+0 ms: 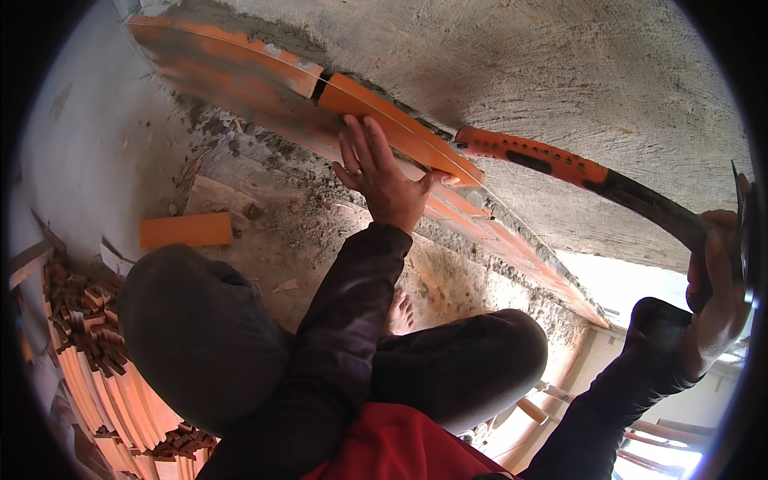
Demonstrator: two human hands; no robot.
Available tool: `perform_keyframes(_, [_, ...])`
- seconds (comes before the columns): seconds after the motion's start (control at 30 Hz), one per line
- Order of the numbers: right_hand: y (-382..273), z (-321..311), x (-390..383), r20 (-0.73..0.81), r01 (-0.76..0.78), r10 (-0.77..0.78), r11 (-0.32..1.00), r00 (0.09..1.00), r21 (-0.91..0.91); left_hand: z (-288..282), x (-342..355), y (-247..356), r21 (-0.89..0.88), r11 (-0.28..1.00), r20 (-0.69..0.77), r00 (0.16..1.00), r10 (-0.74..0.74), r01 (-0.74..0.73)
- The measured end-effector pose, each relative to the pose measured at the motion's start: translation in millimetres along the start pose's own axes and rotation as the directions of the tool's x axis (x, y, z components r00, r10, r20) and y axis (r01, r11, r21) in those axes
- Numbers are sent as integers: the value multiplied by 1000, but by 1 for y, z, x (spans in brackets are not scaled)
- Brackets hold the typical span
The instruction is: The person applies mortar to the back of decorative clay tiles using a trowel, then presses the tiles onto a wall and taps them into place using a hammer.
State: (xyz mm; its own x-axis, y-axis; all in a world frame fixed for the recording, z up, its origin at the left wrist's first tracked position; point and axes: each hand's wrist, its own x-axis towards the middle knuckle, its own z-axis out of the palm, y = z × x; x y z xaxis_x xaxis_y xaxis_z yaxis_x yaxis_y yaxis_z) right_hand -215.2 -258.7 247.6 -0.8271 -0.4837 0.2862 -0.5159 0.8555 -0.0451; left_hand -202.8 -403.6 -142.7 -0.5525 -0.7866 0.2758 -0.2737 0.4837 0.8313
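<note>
My left hand (380, 180) lies against a smooth orange brick (392, 124) on top of a low brick wall (232, 84). Its fingers are spread on the brick's face, and the thumb reaches the brick's right end. A dark gap parts this brick from its neighbour on the left. A thin string runs along the course. On the right, my right hand (712, 280) is closed round a long-handled tool (560, 156), near a dark metal part at the picture's edge. The tool's perforated orange grip points left, its end by the brick. What kind of head it has I cannot make out.
Behind the low wall rises a rough plastered wall (576, 72). A loose orange brick (186, 230) lies on the rubble-strewn floor (296, 208). Stacked bricks (120, 392) stand at lower left. My bent knees and a bare foot (400, 312) are close to the wall.
</note>
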Motion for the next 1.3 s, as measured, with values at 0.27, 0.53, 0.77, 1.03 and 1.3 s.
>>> perform_keyframes(0.27, [14, 5, 3, -17, 424, -424, 905, 905, -5, -5, -1, -2, -6, 1000, -8, 1000, 31, -31])
perform_keyframes(0.53, [44, 67, -72, 131, -87, -12, 690, 991, 719, -14, 31, -12, -509, 859, -400, 871, -285, 47])
perform_keyframes(0.77, [92, 202, -117, 728, -673, 30, 408, 685, 617, -71, 79, 35, -864, 501, -337, 671, -660, 58])
perform_keyframes(1.03, [94, 374, -196, 858, -859, -91, 36, 505, 510, -101, 76, 93, -815, 546, -432, 830, -352, -193])
perform_keyframes(1.3, [71, 457, -248, 794, -818, 228, 23, 564, 574, -67, -47, 196, -875, 471, 319, 596, 737, -113])
